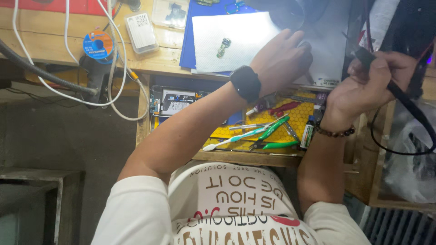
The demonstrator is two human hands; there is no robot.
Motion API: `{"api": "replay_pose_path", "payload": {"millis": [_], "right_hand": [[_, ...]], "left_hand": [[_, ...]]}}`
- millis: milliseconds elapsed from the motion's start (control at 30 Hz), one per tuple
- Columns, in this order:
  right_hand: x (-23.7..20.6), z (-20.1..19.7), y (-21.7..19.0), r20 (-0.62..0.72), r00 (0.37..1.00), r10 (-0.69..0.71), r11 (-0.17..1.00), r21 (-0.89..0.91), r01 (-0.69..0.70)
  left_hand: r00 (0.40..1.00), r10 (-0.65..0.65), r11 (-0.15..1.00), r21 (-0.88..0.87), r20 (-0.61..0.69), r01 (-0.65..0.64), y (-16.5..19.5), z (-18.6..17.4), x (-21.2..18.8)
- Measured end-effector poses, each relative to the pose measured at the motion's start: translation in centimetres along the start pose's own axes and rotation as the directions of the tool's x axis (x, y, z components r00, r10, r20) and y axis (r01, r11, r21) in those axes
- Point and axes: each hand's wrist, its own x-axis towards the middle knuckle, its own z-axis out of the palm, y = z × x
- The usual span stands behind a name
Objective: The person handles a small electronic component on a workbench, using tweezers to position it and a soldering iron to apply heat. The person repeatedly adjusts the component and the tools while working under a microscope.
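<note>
Nearest, a drawer [297, 119] of tools sits open under the surface [54, 45], above which the right hand [363, 88] clenches a black corded tool [386, 79] whose long axis slants up-left, tip toward the left hand [281, 59] pressed fingers-down on the grey mat [327, 50].

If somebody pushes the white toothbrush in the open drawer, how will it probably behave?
The white toothbrush looks thin and light, so a small push would probably slide it. It lies among green-handled pliers and other tools on the yellow honeycomb mat, so it may catch on them. Its long flat handle seems unlikely to roll far.
</note>
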Motion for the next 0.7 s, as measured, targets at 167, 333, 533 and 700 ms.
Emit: {"api": "replay_pose_path", "payload": {"millis": [167, 333, 533, 700], "right_hand": [[-0.3, 0.3, 0.1, 0.043, 0.999, -0.034, 0.995, -0.088, 0.037], [-0.2, 0.1, 0.4, 0.022, 0.999, -0.024, 0.997, -0.075, 0.026], [-0.3, -0.6, 0.7, -0.017, 1.0, -0.004, 1.0, -0.021, 0.004], [-0.4, -0.6, 0.8, 0.05, 0.999, -0.012, 1.0, -0.013, 0.013]], "left_hand": [[1.0, 0.02, 1.0, -0.018, -0.002, -0.02, 0.0, 0.5, 0.7], [0.992, 0.124, 0.991, 0.053, -0.007, -0.124, 0.9, -1.6, 0.3], [0.985, 0.029, 0.999, -0.026, -0.171, -0.034, 2.8, -7.3, -3.3], [0.884, -0.466, 0.705, -0.584, 0.048, 0.403, 3.1, -12.1, -7.9]]}}
